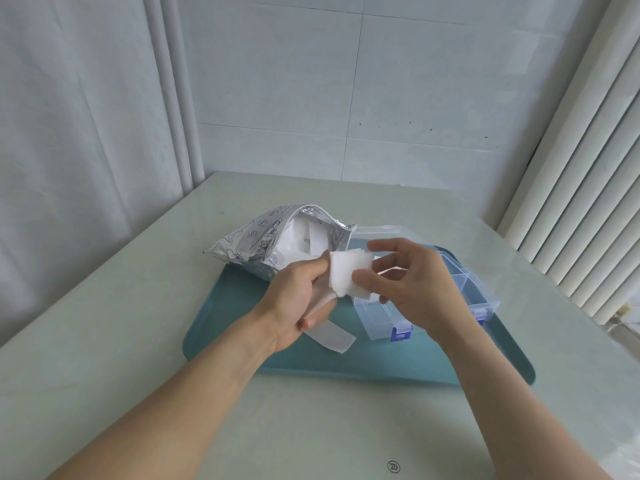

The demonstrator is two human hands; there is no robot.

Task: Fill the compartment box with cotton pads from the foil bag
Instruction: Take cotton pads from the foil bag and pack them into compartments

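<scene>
A silver foil bag [249,242] lies open on its side at the back left of the teal tray [346,358], with white cotton pads [304,240] showing in its mouth. To its right stands the clear compartment box [460,282] with blue latches, its lid open towards the back. Above the tray, between bag and box, my left hand [298,303] and my right hand [412,282] both grip a small stack of white cotton pads [346,271]. A loose white pad strip [332,337] lies on the tray under my left hand.
The tray sits on a pale green glossy table [138,341]. A tiled wall is behind, a curtain hangs at the left and a ribbed white radiator [588,202] stands at the right.
</scene>
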